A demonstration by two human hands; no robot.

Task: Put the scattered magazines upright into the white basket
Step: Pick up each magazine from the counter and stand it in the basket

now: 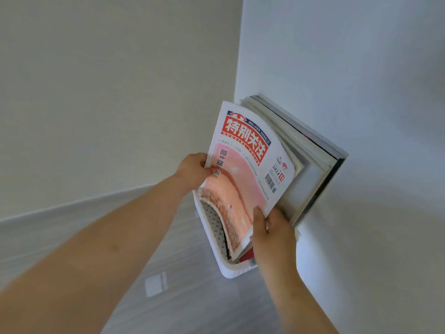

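Observation:
A magazine [243, 169] with a red title and a pink cover stands bent in the white basket [231, 270], its lower part inside. My left hand [192, 168] pinches its left edge. My right hand [272, 233] grips its lower right edge with the thumb on the cover. Behind it, several larger magazines [310, 169] stand upright in the basket and lean against the white wall. The basket has perforated sides and sits on the floor against the wall.
White walls meet in a corner just behind the basket. Grey wood-look floor [187, 297] spreads below, with a pale square patch [156, 284] on it. A light baseboard [72, 208] runs along the left wall.

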